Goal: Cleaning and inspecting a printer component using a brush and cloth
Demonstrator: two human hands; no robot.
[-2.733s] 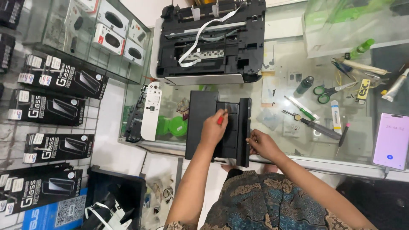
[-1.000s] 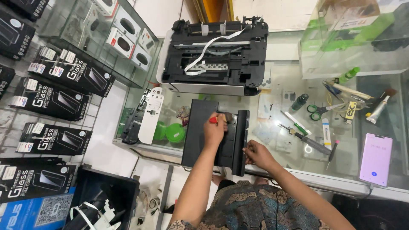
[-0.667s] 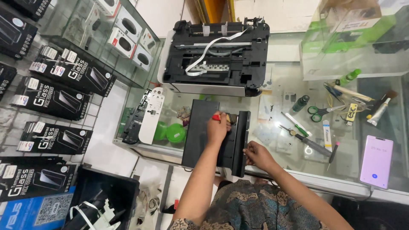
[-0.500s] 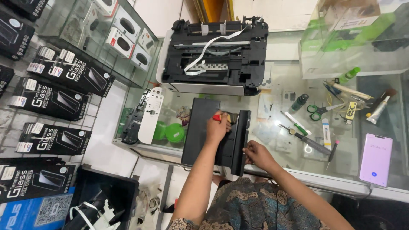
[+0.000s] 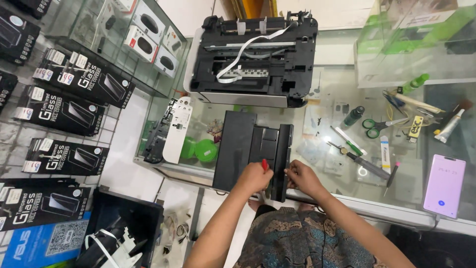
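Observation:
A black plastic printer tray part (image 5: 248, 146) lies on the glass counter (image 5: 327, 99) in front of me. My left hand (image 5: 254, 177) rests on its near end, closed around a red-handled tool (image 5: 265, 165) that points down onto the part. My right hand (image 5: 302, 178) pinches the part's right near edge. Behind it stands an opened black printer (image 5: 253, 59) with a white ribbon cable across its inside.
Right of the part lie screwdrivers (image 5: 359, 161), green-handled scissors (image 5: 377, 126), a small dark bottle (image 5: 353, 116) and a pink phone (image 5: 444, 184). A white and black panel (image 5: 171, 131) leans at the counter's left end. Boxed screen protectors (image 5: 64, 104) hang left; a black bin (image 5: 124, 231) sits below.
My left hand has slid down the tray part toward its near end with the red tool. My right hand stays on the right edge. The view has shifted slightly.

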